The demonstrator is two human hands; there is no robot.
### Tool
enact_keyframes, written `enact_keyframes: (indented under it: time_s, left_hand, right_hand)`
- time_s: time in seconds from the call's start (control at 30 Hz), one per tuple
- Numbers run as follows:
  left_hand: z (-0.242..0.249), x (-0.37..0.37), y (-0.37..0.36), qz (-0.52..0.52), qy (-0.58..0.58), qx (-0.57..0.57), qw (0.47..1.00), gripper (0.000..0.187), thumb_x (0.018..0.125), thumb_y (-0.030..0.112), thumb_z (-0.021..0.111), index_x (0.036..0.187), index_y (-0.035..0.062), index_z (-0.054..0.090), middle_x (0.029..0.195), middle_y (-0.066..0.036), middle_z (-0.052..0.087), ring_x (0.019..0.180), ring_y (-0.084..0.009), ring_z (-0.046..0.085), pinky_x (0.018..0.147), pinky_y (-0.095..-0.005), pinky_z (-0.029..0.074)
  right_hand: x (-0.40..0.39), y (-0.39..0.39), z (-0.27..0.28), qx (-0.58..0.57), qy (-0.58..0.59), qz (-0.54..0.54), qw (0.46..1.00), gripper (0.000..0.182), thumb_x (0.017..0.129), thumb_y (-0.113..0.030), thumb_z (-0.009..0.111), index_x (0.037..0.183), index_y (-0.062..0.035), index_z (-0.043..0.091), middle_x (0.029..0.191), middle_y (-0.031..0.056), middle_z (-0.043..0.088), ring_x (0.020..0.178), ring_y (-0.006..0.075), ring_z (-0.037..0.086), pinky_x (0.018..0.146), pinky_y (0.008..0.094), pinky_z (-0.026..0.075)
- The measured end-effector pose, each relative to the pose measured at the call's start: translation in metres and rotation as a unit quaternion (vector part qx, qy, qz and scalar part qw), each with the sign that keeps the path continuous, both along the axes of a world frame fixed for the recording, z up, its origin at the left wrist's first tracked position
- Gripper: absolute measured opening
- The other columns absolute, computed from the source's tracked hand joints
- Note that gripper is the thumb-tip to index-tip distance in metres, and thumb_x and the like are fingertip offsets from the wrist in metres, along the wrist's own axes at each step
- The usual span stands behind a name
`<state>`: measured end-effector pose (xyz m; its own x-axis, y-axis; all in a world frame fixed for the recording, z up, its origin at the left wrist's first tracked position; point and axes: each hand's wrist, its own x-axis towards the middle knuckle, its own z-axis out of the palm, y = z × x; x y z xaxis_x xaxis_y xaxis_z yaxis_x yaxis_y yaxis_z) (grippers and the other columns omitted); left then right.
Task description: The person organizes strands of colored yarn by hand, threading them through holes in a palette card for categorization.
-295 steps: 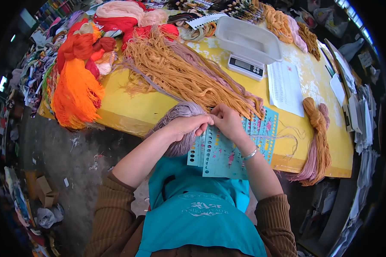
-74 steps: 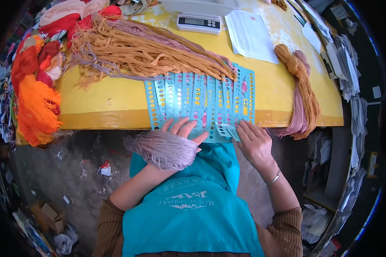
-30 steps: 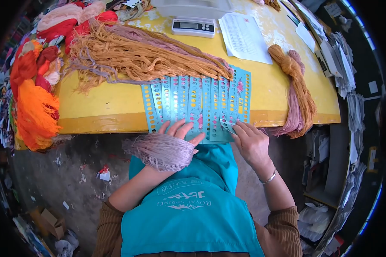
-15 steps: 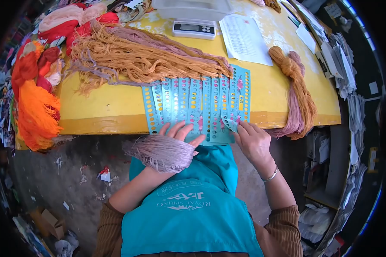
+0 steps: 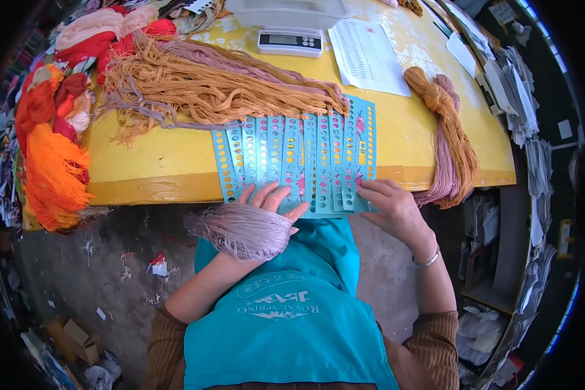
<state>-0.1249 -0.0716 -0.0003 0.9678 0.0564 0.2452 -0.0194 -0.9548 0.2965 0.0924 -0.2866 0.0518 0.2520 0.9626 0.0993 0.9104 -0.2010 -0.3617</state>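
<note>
Teal punched cards (image 5: 299, 159) fanned under both flat, spread hands, left hand (image 5: 270, 200), right hand (image 5: 391, 207).

Row of teal perforated plastic thread-organiser cards (image 5: 299, 156) fanned flat, overhanging the table edge; mauve thread bundle (image 5: 240, 229) draped over the left wrist.

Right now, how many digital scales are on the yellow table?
1. The scale sits at the far edge of the table, left of the printed sheet, with a clear tub on top. Yarn piles could hide others.
</note>
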Motion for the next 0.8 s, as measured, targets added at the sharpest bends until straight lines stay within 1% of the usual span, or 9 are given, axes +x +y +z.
enact_keyframes:
  time_s: [0.17,0.27,0.33,0.37,0.4,0.47,0.53,0.63,0.8]
  left_hand:
    - [0.003,0.0,0.001,0.003,0.003,-0.008,1.0,0.047,0.081,0.036,0.066,0.127,0.0256,0.062,0.13,-0.008,0.047,0.125,-0.0285,0.042,0.103,-0.0536,0.033]
    - [0.016,-0.006,0.008,-0.002,0.0,-0.047,0.999,0.046,0.081,0.033,0.066,0.126,0.0214,0.062,0.129,-0.009,0.048,0.125,-0.0299,0.043,0.104,-0.0486,0.035]
    - [0.023,-0.017,0.016,0.042,-0.035,-0.137,0.989,0.045,0.081,0.031,0.066,0.125,0.0185,0.063,0.128,-0.01,0.051,0.123,-0.0326,0.047,0.105,-0.0421,0.036]
    - [0.023,-0.027,0.024,0.052,-0.059,-0.206,0.975,0.042,0.089,0.033,0.06,0.125,0.0121,0.061,0.125,-0.012,0.056,0.12,-0.0326,0.052,0.104,-0.0393,0.039]
    - [0.019,-0.041,0.032,0.088,-0.045,-0.428,0.898,0.041,0.093,0.032,0.056,0.127,0.0085,0.058,0.126,-0.012,0.057,0.121,-0.03,0.052,0.104,-0.0408,0.039]
    - [0.009,-0.068,0.051,0.114,-0.087,-0.778,0.612,0.05,0.101,0.039,0.041,0.133,0.0013,0.05,0.13,-0.017,0.056,0.124,-0.028,0.05,0.105,-0.0418,0.039]
    - [0.02,-0.078,0.069,0.078,-0.177,-0.887,0.42,0.054,0.101,0.043,0.038,0.137,0.0037,0.046,0.132,-0.02,0.054,0.128,-0.03,0.048,0.107,-0.0432,0.037]
    - [0.031,-0.072,0.072,0.057,-0.173,-0.909,0.374,0.056,0.101,0.044,0.036,0.139,0.0032,0.043,0.142,-0.021,0.044,0.134,-0.0321,0.041,0.107,-0.0491,0.037]
    - [0.034,-0.064,0.066,0.046,-0.168,-0.882,0.438,0.06,0.101,0.045,0.033,0.139,-0.0008,0.043,0.147,-0.019,0.038,0.136,-0.0287,0.037,0.113,-0.0423,0.029]
  right_hand:
    - [0.01,-0.01,0.0,-0.007,0.04,0.019,0.999,0.037,0.069,-0.003,0.071,0.105,-0.0037,0.065,0.114,0.0126,0.065,0.103,0.0295,0.062,0.085,0.0391,0.054]
    - [0.002,-0.008,-0.002,0.018,-0.02,0.025,0.999,0.037,0.067,-0.007,0.073,0.104,-0.005,0.065,0.111,0.0113,0.066,0.101,0.0299,0.063,0.083,0.0389,0.054]
    - [-0.01,0.0,0.012,-0.019,-0.039,-0.005,0.999,0.035,0.067,-0.01,0.075,0.1,-0.0044,0.066,0.107,0.0109,0.067,0.099,0.0303,0.064,0.081,0.0387,0.055]
    - [-0.013,0.004,0.017,-0.011,-0.034,0.0,0.999,0.035,0.066,-0.013,0.078,0.098,-0.0048,0.068,0.102,0.0111,0.069,0.096,0.03,0.065,0.079,0.0387,0.055]
    - [-0.016,0.009,0.017,0.016,-0.022,-0.004,1.0,0.034,0.066,-0.012,0.078,0.098,-0.005,0.068,0.1,0.011,0.069,0.095,0.0296,0.065,0.079,0.039,0.055]
    - [-0.025,0.027,0.02,0.065,0.019,-0.02,0.998,0.027,0.07,-0.006,0.076,0.095,-0.0047,0.069,0.095,0.011,0.069,0.088,0.0288,0.066,0.076,0.0375,0.055]
    - [-0.046,0.058,0.018,0.085,0.124,-0.039,0.988,0.023,0.072,-0.003,0.075,0.094,-0.0036,0.069,0.093,0.0111,0.069,0.085,0.027,0.067,0.074,0.035,0.054]
    - [-0.09,0.114,0.012,0.097,0.381,-0.078,0.916,0.012,0.08,-0.001,0.07,0.092,-0.0018,0.07,0.087,0.0085,0.069,0.076,0.0153,0.065,0.067,0.0255,0.051]
    - [-0.142,0.187,-0.007,0.108,0.601,-0.008,0.792,0.012,0.084,-0.005,0.07,0.094,-0.0003,0.069,0.083,0.0018,0.067,0.068,0.0051,0.055,0.062,0.0214,0.045]
